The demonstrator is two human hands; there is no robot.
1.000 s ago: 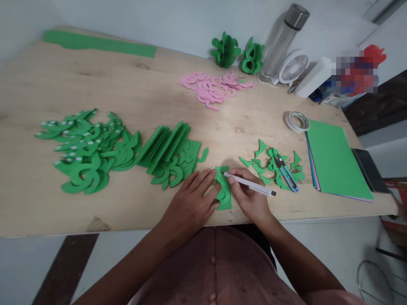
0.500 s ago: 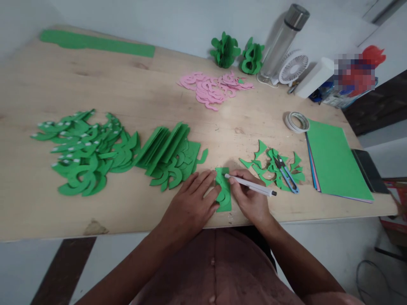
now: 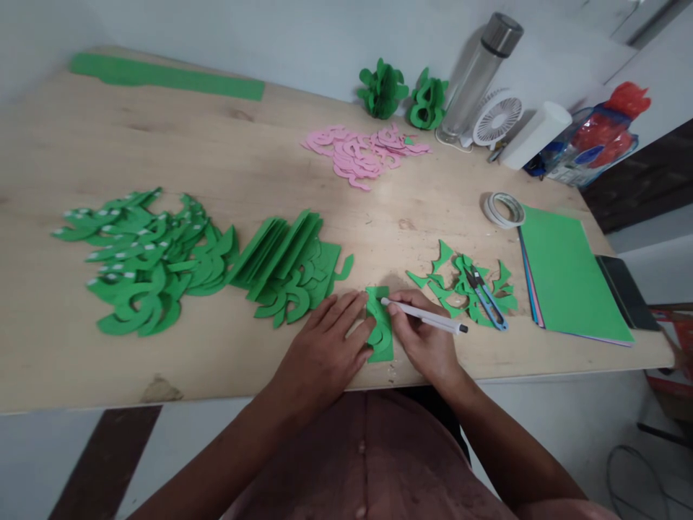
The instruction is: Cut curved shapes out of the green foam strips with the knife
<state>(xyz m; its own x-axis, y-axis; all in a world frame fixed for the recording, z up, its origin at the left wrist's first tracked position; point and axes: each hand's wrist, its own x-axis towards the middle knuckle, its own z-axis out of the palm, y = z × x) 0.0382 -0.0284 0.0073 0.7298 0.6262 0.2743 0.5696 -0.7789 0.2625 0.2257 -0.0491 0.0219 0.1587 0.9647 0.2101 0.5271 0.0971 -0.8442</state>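
Observation:
A small strip of green paper [image 3: 385, 352] lies near the table's front edge, with a curved green cutout [image 3: 382, 331] on top of it. My left hand [image 3: 328, 343] rests flat with fingers stretched out, its fingertips pressing on the cutout and the strip's left side. In my right hand [image 3: 427, 348] is a white pen [image 3: 430, 318], pinched between thumb and fingers. Its tip meets the strip's upper right part. Left of the hands sits a stack of folded green paper [image 3: 281, 249] with curved cutouts beside it.
To the right, blue thread snips [image 3: 490, 300] lie on green scraps [image 3: 445, 254]. Beyond are tape rolls [image 3: 504, 209] and coloured sheets [image 3: 577, 278]. Pink cutouts [image 3: 357, 155], a bottle [image 3: 476, 79] and a small fan [image 3: 498, 117] stand farther back. Green cutouts [image 3: 146, 260] are heaped at left.
Both hands, the pen and the paper strip hold almost the same position. The camera view has shifted very slightly.

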